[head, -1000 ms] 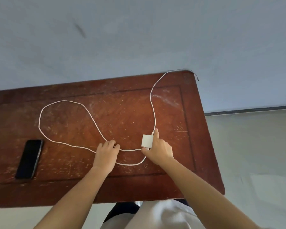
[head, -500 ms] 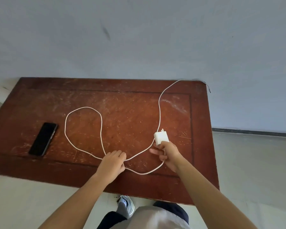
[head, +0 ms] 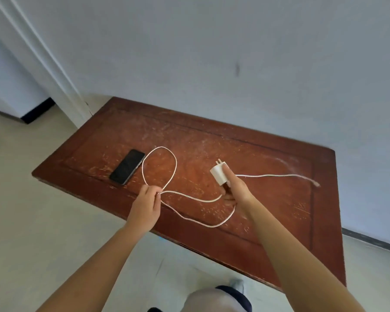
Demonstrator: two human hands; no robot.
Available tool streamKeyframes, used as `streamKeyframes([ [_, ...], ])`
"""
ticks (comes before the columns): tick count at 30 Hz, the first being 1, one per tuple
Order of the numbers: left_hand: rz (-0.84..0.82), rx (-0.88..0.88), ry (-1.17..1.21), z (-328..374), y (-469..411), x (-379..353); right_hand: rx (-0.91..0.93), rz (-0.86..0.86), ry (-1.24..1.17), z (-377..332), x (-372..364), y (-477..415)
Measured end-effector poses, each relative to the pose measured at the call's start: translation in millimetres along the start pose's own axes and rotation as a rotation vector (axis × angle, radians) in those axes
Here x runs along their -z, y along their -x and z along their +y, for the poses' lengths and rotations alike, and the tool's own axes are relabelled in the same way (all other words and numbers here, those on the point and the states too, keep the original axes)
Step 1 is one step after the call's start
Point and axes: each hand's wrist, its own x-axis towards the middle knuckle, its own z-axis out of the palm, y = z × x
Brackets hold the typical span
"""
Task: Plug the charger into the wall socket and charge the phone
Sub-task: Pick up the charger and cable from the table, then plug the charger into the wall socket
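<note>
A white charger plug (head: 218, 174) with its two prongs pointing up and away is held above the brown wooden table (head: 268, 158) by my right hand (head: 235, 191). Its white cable (head: 175, 170) makes a loop on the table and is pinched where it crosses by my left hand (head: 146, 200). The cable's free end (head: 316, 183) lies near the table's right side. A black phone (head: 127, 166) lies face up left of the loop. No wall socket is in view.
The table stands against a pale blue-grey wall (head: 212, 52). A white door frame (head: 43, 57) rises at the left, with pale floor (head: 32, 210) in front. My knee and shoe (head: 221, 296) show below the table's near edge.
My right hand has lifted the charger plug off the table. My left hand has closed on the cable and gathered it into a smaller loop. The view has swung left, showing the door frame.
</note>
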Motion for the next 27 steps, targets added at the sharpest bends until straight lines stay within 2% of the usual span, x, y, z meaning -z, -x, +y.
streamKeyframes([
  [5, 0.015, 0.12, 0.197, -75, 29, 72, 0.029, -0.349, 0.058, -22, -125, 21],
  [11, 0.074, 0.142, 0.157, -172, 71, 162, 0.137, -0.656, 0.043, -47, -288, 44],
  [15, 0.132, 0.241, 0.477, -217, 77, 208, 0.064, -0.822, -0.048, -45, -375, 43],
  [18, 0.153, 0.26, 0.609, -250, 80, 236, 0.085, -0.747, 0.008, -36, -426, 23],
  [21, 0.286, 0.423, 0.702, -293, 82, 255, 0.135, -0.398, 0.148, -17, -463, -12],
  [23, 0.383, 0.478, 0.658, -322, 81, 270, 0.127, -0.246, 0.186, 0, -485, -41],
  [27, 0.469, 0.474, 0.61, -388, 64, 303, 0.084, -0.205, 0.214, 35, -545, -104],
])
